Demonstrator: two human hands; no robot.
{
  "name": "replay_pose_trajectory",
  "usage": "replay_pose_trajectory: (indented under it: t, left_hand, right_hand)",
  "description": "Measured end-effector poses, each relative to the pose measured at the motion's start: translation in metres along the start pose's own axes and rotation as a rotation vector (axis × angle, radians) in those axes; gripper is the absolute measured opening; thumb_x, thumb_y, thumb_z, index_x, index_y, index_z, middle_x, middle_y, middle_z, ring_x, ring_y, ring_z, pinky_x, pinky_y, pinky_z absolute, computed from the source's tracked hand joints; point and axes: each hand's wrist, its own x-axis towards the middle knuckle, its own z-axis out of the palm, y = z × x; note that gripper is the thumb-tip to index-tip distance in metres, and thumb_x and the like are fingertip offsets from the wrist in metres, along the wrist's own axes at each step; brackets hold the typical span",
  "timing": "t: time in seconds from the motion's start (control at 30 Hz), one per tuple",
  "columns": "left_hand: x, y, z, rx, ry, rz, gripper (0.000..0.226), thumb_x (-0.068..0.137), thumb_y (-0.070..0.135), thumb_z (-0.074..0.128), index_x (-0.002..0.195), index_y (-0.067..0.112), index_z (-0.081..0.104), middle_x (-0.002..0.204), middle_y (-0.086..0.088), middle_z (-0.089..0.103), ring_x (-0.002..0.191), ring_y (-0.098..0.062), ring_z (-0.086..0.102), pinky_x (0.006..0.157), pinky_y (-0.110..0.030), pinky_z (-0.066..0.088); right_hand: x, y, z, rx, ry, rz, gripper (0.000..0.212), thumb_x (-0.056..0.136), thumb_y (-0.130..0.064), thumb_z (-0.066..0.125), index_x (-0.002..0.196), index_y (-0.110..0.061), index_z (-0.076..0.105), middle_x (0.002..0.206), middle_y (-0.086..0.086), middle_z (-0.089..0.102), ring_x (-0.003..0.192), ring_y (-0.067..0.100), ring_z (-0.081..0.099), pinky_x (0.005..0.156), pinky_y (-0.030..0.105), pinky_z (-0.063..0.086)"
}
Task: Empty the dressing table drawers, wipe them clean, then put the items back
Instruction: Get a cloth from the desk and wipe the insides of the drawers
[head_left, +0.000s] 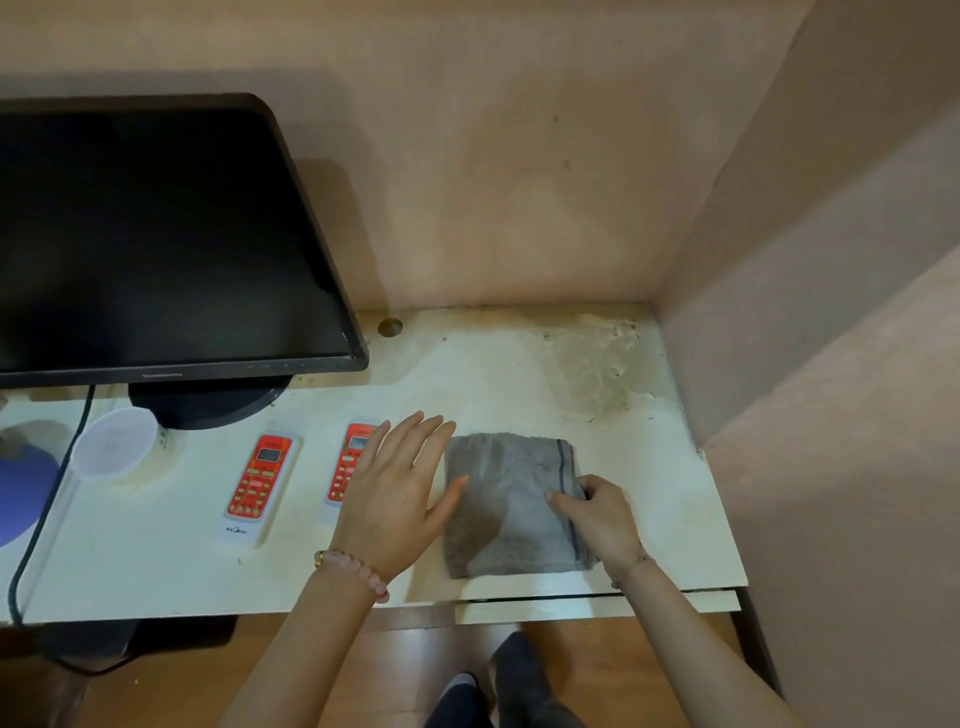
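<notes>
Grey folded cloth (511, 504) lies flat on desk (660, 499), near its front edge. Right hand (602, 519) pinches its striped right edge, fingers curled. Left hand (400, 493) is spread flat with fingers straight, thumb over the cloth's left edge, partly covering a red remote (344, 467).

Remote control (258, 486) logo blurred; nothing legible.

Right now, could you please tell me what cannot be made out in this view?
Head view:
Drawer: only its front edge shows; the tabletop hides the inside.
Second remote: partly behind the left hand.
Blue object: cut off by the left edge.
Grey cloth: underside hidden; the right hand grips it.
</notes>
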Motion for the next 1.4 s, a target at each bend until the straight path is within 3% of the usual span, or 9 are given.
replay_pose_trajectory:
  t: [0.2, 0.37, 0.53, 0.7, 0.83, 1.07, 1.2, 1.4]
  left_hand:
    - [-0.005, 0.000, -0.007, 0.010, 0.056, 0.014, 0.059, 0.093, 0.050, 0.026, 0.121, 0.011, 0.060, 0.122, -0.008, 0.063, 0.117, -0.027, 0.056, 0.102, -0.048, 0.034]
    - [-0.009, -0.005, -0.015, 0.007, 0.080, 0.020, 0.053, 0.089, 0.046, 0.035, 0.123, 0.012, 0.057, 0.124, -0.006, 0.061, 0.121, -0.026, 0.052, 0.106, -0.043, 0.035]
    - [-0.011, -0.008, -0.031, 0.018, 0.141, 0.038, 0.053, 0.089, 0.046, 0.036, 0.124, 0.012, 0.056, 0.125, -0.006, 0.060, 0.121, -0.027, 0.052, 0.106, -0.042, 0.035]
    - [-0.004, -0.012, -0.053, 0.031, 0.206, 0.073, 0.055, 0.089, 0.048, 0.036, 0.125, 0.012, 0.056, 0.125, -0.005, 0.060, 0.120, -0.026, 0.053, 0.105, -0.043, 0.035]
    - [0.005, -0.011, -0.070, -0.012, 0.288, 0.112, 0.054, 0.088, 0.047, 0.039, 0.125, 0.012, 0.056, 0.126, -0.003, 0.059, 0.122, -0.023, 0.049, 0.108, -0.035, 0.024]
    - [0.008, 0.008, -0.082, -0.108, 0.345, 0.276, 0.052, 0.089, 0.046, 0.041, 0.124, 0.011, 0.056, 0.126, -0.003, 0.058, 0.123, -0.023, 0.048, 0.107, -0.036, 0.027]
    - [0.010, 0.028, -0.081, -0.150, 0.320, 0.394, 0.053, 0.089, 0.047, 0.040, 0.125, 0.012, 0.055, 0.127, -0.002, 0.057, 0.125, -0.022, 0.047, 0.107, -0.036, 0.026]
    - [0.001, 0.091, -0.079, -0.227, 0.273, 0.631, 0.052, 0.089, 0.047, 0.041, 0.124, 0.011, 0.056, 0.125, -0.002, 0.058, 0.123, -0.020, 0.046, 0.103, -0.038, 0.030]
  right_hand:
    - [-0.017, -0.012, -0.005, 0.255, -0.110, 0.100, 0.010, 0.079, -0.004, 0.070, 0.081, -0.010, 0.063, 0.080, 0.005, 0.067, 0.067, 0.013, 0.064, 0.048, 0.018, 0.051]
    - [-0.031, -0.022, -0.009, 0.417, -0.168, 0.115, 0.020, 0.078, -0.009, 0.072, 0.097, -0.008, 0.067, 0.095, 0.008, 0.071, 0.083, 0.019, 0.067, 0.063, 0.024, 0.055]
    - [-0.046, -0.050, -0.013, 0.515, -0.144, -0.033, 0.024, 0.079, -0.006, 0.070, 0.103, -0.008, 0.067, 0.102, 0.011, 0.071, 0.096, 0.023, 0.067, 0.080, 0.031, 0.054]
    - [-0.065, -0.077, -0.028, 0.585, -0.068, -0.132, 0.027, 0.081, -0.005, 0.067, 0.108, -0.005, 0.065, 0.103, 0.011, 0.070, 0.093, 0.023, 0.068, 0.068, 0.026, 0.055]
    - [-0.080, -0.091, -0.040, 0.657, -0.068, -0.154, 0.026, 0.083, -0.005, 0.064, 0.108, -0.005, 0.065, 0.102, 0.010, 0.071, 0.089, 0.020, 0.069, 0.070, 0.027, 0.056]
    - [-0.118, -0.091, -0.057, 0.807, -0.080, -0.129, 0.023, 0.081, -0.005, 0.061, 0.104, -0.004, 0.064, 0.096, 0.012, 0.072, 0.085, 0.021, 0.070, 0.070, 0.032, 0.058]
    - [-0.149, -0.067, -0.071, 0.908, 0.017, -0.136, 0.042, 0.073, -0.008, 0.063, 0.115, 0.000, 0.060, 0.112, 0.019, 0.066, 0.100, 0.029, 0.065, 0.086, 0.041, 0.053]
    - [-0.216, -0.020, -0.102, 0.990, 0.280, -0.182, 0.036, 0.076, -0.009, 0.062, 0.111, -0.001, 0.063, 0.106, 0.017, 0.069, 0.093, 0.026, 0.067, 0.076, 0.035, 0.058]
